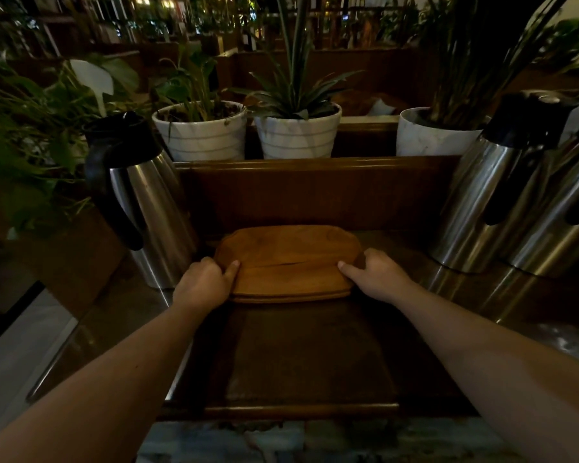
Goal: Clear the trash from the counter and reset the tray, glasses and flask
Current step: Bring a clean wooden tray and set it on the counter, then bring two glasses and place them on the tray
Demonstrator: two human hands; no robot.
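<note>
Dim counter [502, 295] shows no trash or glasses, so clearing looks done; left hand [203, 284] and right hand [376, 274] grip the wooden tray [288, 259] between the flasks [147, 202], resetting seemingly underway.

Both bare forearms stretched fwd, left hand [204, 281] curled w/ thumb angled inward, right hand [375, 275] curled too, forefinger pointed inward, hands well apart, palms down

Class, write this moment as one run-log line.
left hand: gripping tray left edge | right hand: gripping right edge | tray: on counter | flasks: three, upright
</note>
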